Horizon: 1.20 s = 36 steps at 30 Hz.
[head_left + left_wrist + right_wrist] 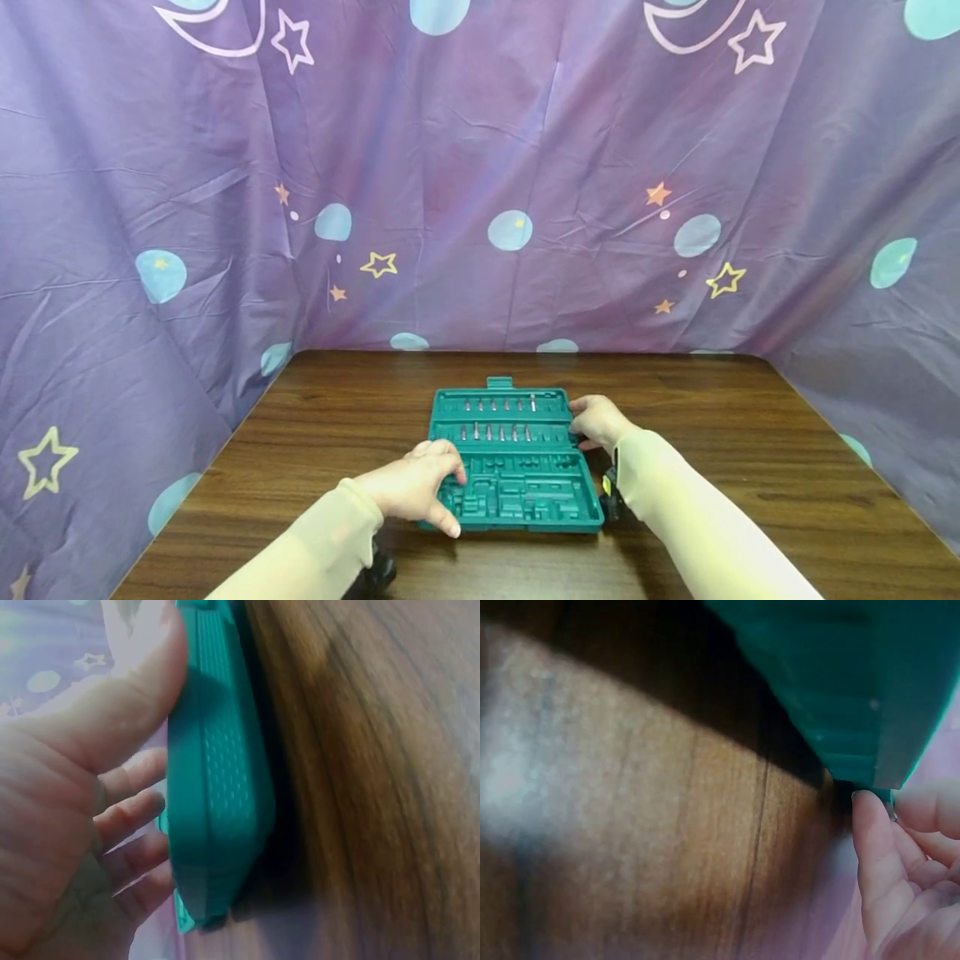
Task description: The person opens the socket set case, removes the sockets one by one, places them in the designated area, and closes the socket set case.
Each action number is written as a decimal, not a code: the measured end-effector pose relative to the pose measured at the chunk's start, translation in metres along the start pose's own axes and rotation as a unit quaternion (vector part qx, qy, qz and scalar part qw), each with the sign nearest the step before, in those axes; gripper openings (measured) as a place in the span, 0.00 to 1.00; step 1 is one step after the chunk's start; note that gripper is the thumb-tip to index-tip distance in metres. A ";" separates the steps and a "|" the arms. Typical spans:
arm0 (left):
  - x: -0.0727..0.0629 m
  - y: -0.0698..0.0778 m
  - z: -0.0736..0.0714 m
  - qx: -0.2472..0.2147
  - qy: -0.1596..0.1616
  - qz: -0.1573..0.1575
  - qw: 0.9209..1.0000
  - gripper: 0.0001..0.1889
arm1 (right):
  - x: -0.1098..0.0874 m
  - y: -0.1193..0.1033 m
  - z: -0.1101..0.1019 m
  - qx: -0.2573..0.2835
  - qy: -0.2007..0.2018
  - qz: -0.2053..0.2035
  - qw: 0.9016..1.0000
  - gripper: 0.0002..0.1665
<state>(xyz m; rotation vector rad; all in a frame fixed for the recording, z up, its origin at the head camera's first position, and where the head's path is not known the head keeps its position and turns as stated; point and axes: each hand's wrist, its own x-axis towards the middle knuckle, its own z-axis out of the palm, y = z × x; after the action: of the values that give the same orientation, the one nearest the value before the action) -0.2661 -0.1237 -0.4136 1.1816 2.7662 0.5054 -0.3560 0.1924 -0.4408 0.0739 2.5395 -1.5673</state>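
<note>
A green plastic bit case [517, 527] lies unfolded on the table. Two rows of small metal screwdriver bits [493, 406] stand in its far half, while moulded recesses fill the near half. My left hand [420, 483] is at the near half's left side, thumb by the front edge and fingers spread over the recesses. In the left wrist view, the case's textured side wall [225, 765] runs beside that hand [82, 772]. At the right edge of the far half, my right hand [597, 422] pinches the rim between thumb and fingers; its fingers [877, 847] show in the right wrist view.
The case rests on a dark brown wooden table [712, 467]. A purple cloth [480, 167] with stars and moons hangs behind the table and along both sides. Dark wrist gear [611, 496] sits beneath the right sleeve, close to the case's right edge.
</note>
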 end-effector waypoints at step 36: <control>-0.027 -0.009 0.029 0.004 -0.076 0.075 0.994 0.27 | 0.010 -0.016 0.003 -0.028 0.073 -0.035 0.996 0.22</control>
<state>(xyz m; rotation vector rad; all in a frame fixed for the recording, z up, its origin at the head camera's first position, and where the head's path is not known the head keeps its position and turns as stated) -0.2472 -0.1406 -0.4452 1.3749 2.5684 0.3998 -0.3675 0.1817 -0.4297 0.0976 2.7232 -1.5688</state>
